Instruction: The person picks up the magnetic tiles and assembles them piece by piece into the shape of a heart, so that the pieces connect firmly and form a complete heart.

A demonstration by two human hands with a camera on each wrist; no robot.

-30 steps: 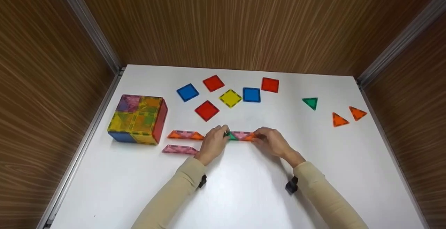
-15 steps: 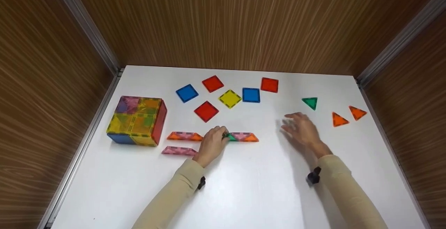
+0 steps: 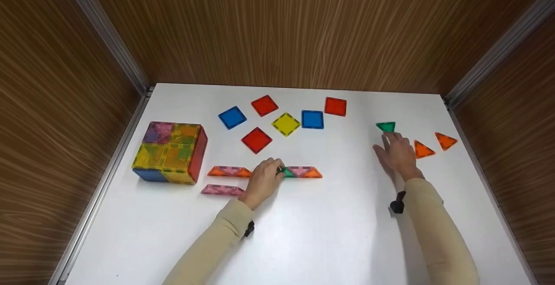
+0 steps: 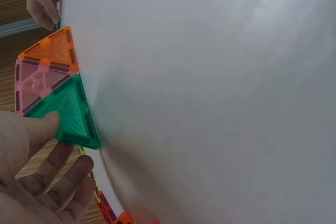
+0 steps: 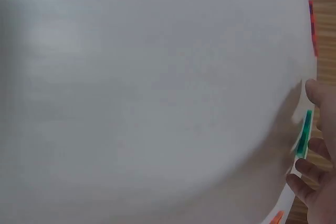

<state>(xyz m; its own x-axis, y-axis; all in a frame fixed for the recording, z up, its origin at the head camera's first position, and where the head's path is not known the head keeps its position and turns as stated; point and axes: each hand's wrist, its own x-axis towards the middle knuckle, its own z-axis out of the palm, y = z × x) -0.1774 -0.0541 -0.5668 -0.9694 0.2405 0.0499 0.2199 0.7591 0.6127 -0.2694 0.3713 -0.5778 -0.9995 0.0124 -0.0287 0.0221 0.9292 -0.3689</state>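
My left hand (image 3: 263,181) pinches the green triangular magnetic tile (image 4: 68,111) at the left end of a standing strip. In the left wrist view that strip continues with a pink tile (image 4: 34,82) and an orange triangle tile (image 4: 55,51), joined edge to edge. My right hand (image 3: 399,155) is over at the right side, fingertips right at a loose green triangle tile (image 3: 386,126) lying flat; its near part is hidden behind the fingers. In the right wrist view the thumb and fingers are spread apart around that tile.
Left of my left hand stand an orange-and-pink strip (image 3: 229,171) and a pink strip (image 3: 222,190). A box built of coloured tiles (image 3: 167,152) stands farther left. Several square tiles, including a yellow one (image 3: 286,124), lie behind. Two orange triangles (image 3: 445,141) lie at far right.
My right hand has let go of the strip's orange end and moved right to the loose green triangle. My left hand has kept its hold on the strip.
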